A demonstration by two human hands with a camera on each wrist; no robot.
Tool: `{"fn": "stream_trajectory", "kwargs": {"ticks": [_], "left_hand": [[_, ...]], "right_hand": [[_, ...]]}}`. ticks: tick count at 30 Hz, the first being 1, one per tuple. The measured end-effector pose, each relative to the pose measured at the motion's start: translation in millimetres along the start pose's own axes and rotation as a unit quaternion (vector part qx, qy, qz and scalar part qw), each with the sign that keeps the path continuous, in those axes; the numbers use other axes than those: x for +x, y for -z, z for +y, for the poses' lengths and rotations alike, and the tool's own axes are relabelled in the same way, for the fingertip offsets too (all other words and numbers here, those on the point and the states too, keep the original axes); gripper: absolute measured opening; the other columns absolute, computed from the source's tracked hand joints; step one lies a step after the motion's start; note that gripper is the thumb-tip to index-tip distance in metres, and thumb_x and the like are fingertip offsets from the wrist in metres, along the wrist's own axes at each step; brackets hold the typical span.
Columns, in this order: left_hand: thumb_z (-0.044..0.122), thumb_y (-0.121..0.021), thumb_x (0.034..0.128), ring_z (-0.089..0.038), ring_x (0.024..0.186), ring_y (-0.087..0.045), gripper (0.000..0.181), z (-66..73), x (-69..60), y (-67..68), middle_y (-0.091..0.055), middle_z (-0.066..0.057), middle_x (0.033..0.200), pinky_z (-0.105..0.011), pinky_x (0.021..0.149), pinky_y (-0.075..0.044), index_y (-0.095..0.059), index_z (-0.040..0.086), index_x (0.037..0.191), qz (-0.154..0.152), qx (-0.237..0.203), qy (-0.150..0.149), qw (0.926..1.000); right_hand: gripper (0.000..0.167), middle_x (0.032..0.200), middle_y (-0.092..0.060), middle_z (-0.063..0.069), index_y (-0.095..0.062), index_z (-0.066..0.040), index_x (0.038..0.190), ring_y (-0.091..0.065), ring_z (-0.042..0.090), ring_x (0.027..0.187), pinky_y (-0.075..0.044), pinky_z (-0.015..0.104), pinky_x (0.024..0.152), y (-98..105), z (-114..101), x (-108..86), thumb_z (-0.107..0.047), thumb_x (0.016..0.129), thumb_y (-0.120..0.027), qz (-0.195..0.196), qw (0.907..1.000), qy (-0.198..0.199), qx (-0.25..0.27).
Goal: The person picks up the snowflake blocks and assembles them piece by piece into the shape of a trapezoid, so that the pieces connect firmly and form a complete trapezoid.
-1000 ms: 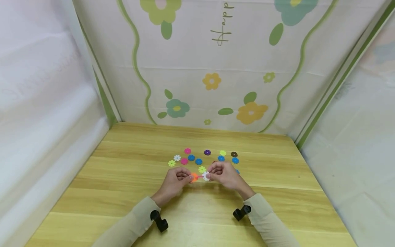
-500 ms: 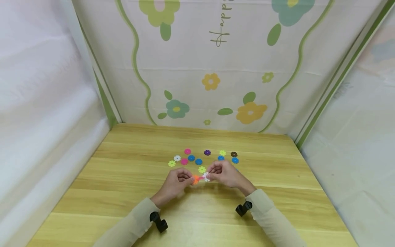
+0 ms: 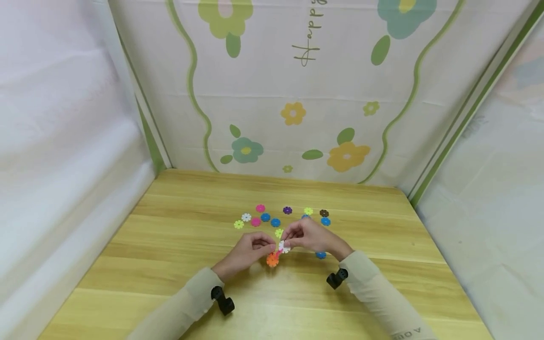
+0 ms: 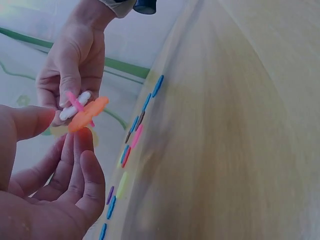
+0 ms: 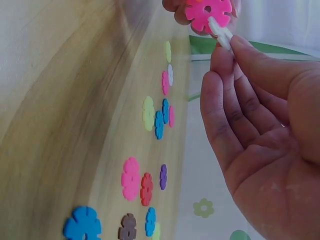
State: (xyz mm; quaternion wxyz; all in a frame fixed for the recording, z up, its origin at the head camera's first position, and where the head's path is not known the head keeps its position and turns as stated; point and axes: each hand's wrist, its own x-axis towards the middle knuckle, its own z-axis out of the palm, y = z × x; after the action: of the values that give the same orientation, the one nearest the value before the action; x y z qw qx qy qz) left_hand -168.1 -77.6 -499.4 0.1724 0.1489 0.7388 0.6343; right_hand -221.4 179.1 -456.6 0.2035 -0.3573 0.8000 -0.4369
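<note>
My right hand (image 3: 312, 236) pinches a white notched plastic building disc (image 5: 221, 35) between thumb and forefinger. A pink disc (image 5: 220, 10) is slotted into it, and an orange disc (image 4: 87, 115) is joined to the pink one. In the head view, the orange disc hangs lowest, towards the person. My left hand (image 3: 250, 252) is beside these joined discs. Its thumb stands apart from the orange disc in the left wrist view, while a fingertip is at that disc's lower edge; whether they touch I cannot tell.
Several loose discs lie flat on the wooden table (image 3: 178, 226) beyond the hands, among them a purple disc (image 3: 287, 210), a brown disc (image 3: 324, 213) and a pair of pink ones. A blue disc (image 3: 320, 255) lies beneath the right wrist. Printed fabric walls (image 3: 255, 85) enclose the table.
The orange disc has swung down towards the person, out of the left thumb and finger that pinched it. The right hand keeps its pinch on the white disc.
</note>
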Motion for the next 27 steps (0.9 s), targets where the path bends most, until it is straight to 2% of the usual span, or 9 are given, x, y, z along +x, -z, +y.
{"fn": "stream_trajectory", "kwargs": {"ticks": [4, 10, 12, 15, 17, 21, 27], "left_hand": [[0.031, -0.073, 0.1016, -0.015, 0.096, -0.072, 0.028, -2.8, 4.7, -5.9, -0.076, -0.006, 0.11, -0.025, 0.084, -0.061, -0.073, 0.007, 0.117, -0.014, -0.001, -0.004, 0.9999], [0.023, -0.073, 0.1015, -0.015, 0.092, -0.071, 0.023, -7.9, 4.9, -10.0, -0.075, -0.008, 0.106, -0.022, 0.082, -0.061, -0.073, 0.003, 0.113, -0.017, 0.002, -0.005, 0.9998], [0.02, -0.072, 0.1021, -0.015, 0.093, -0.07, 0.02, -9.3, 4.5, -10.1, -0.075, -0.009, 0.105, -0.022, 0.084, -0.06, -0.073, 0.002, 0.112, -0.018, 0.005, -0.006, 0.9998], [0.019, -0.071, 0.1025, -0.015, 0.095, -0.069, 0.019, -11.1, 1.3, -7.3, -0.074, -0.009, 0.105, -0.022, 0.085, -0.06, -0.072, 0.002, 0.111, -0.015, 0.013, -0.009, 0.9998], [0.018, -0.071, 0.1027, -0.015, 0.094, -0.069, 0.019, -12.3, -1.5, -4.5, -0.073, -0.009, 0.105, -0.021, 0.085, -0.06, -0.072, 0.001, 0.111, -0.012, 0.014, -0.009, 0.9998], [0.018, -0.07, 0.103, -0.013, 0.092, -0.069, 0.02, -14.2, -8.9, 2.0, -0.073, -0.009, 0.105, -0.02, 0.081, -0.059, -0.071, 0.0, 0.112, -0.005, 0.004, 0.002, 1.0], [0.018, -0.071, 0.1028, -0.012, 0.091, -0.068, 0.024, -15.6, -18.0, 8.5, -0.073, -0.01, 0.106, -0.02, 0.079, -0.058, -0.07, -0.002, 0.115, 0.001, -0.007, 0.009, 0.9999]], "right_hand": [[0.007, 0.096, -0.08, 0.003, -0.079, -0.014, 0.104, -0.076, 0.026, 0.085, -0.064, 0.042, 0.079, -7, 5, 2.7, -0.016, 0.101, -0.074, -0.01, 0.9999, 0.0, 0.012], [0.007, 0.096, -0.08, 0.002, -0.079, -0.013, 0.105, -0.075, 0.015, 0.085, -0.064, 0.049, 0.084, -16, 10, 5.6, -0.016, 0.099, -0.076, -0.014, 0.9997, -0.001, 0.022], [0.008, 0.097, -0.08, 0.002, -0.079, -0.013, 0.106, -0.075, 0.013, 0.086, -0.064, 0.046, 0.084, -16, 10, 6.4, -0.016, 0.1, -0.075, -0.014, 0.9997, -0.008, 0.018], [0.013, 0.101, -0.08, 0.004, -0.079, -0.01, 0.109, -0.074, 0.011, 0.089, -0.064, 0.035, 0.084, -13, 10, 13.5, -0.018, 0.102, -0.072, -0.017, 0.9996, -0.021, 0.007], [0.017, 0.105, -0.08, 0.008, -0.077, -0.006, 0.113, -0.075, 0.013, 0.092, -0.063, 0.03, 0.083, -9, 8, 21.2, -0.018, 0.103, -0.07, -0.016, 0.9996, -0.025, -0.001], [0.022, 0.105, -0.079, 0.011, -0.074, 0.002, 0.116, -0.076, 0.021, 0.094, -0.062, 0.028, 0.082, -4, 4, 46.2, -0.014, 0.101, -0.072, 0.001, 0.9993, -0.016, -0.033], [0.027, 0.111, -0.078, 0.005, -0.073, -0.002, 0.123, -0.074, 0.017, 0.101, -0.062, 0.029, 0.089, -10, 2, 92.4, -0.015, 0.1, -0.075, 0.018, 0.9917, -0.008, -0.127]]}}
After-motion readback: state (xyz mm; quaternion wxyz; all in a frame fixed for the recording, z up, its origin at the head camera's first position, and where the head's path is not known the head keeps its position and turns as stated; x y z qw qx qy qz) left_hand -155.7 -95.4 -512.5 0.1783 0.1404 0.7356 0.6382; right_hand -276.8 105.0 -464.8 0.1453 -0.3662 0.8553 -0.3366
